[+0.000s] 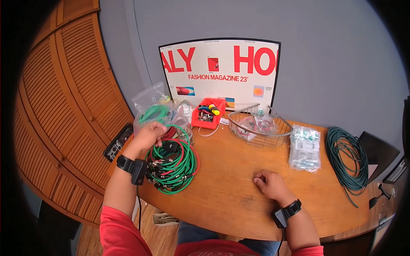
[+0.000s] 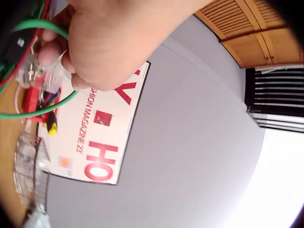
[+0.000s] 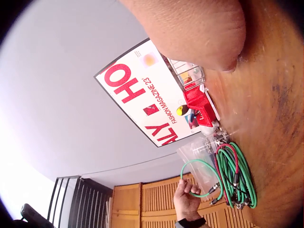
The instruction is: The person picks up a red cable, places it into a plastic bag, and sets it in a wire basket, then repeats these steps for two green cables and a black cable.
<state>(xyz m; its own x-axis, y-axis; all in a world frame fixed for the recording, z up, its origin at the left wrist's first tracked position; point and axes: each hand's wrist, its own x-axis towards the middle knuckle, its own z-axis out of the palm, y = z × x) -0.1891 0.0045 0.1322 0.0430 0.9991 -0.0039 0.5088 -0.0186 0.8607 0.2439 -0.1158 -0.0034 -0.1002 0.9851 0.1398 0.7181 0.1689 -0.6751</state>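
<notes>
My left hand (image 1: pixel 148 136) pinches a green cable (image 2: pixel 28 115) between thumb and fingers, raised over the far side of a cable pile. The held stretch arches up in a loop, plain in the right wrist view. Below lies the pile of coiled green and red cables (image 1: pixel 188 181), with metal and black connectors (image 1: pixel 159 162) gathered at its left. A small black piece (image 1: pixel 171 147) sits among the coils. My right hand (image 1: pixel 272 184) rests on the wooden table (image 1: pixel 230 205), its fingers loosely curled with nothing in them.
Behind the pile stand a plastic bag of green cable (image 1: pixel 154 113), a clear jar (image 1: pixel 183 130) and a red bin (image 1: pixel 209 123) of parts. Farther right are a wire basket (image 1: pixel 260 138), bagged parts (image 1: pixel 305 149) and a dark green cable coil (image 1: pixel 348 160). A poster board (image 1: pixel 218 59) leans on the wall.
</notes>
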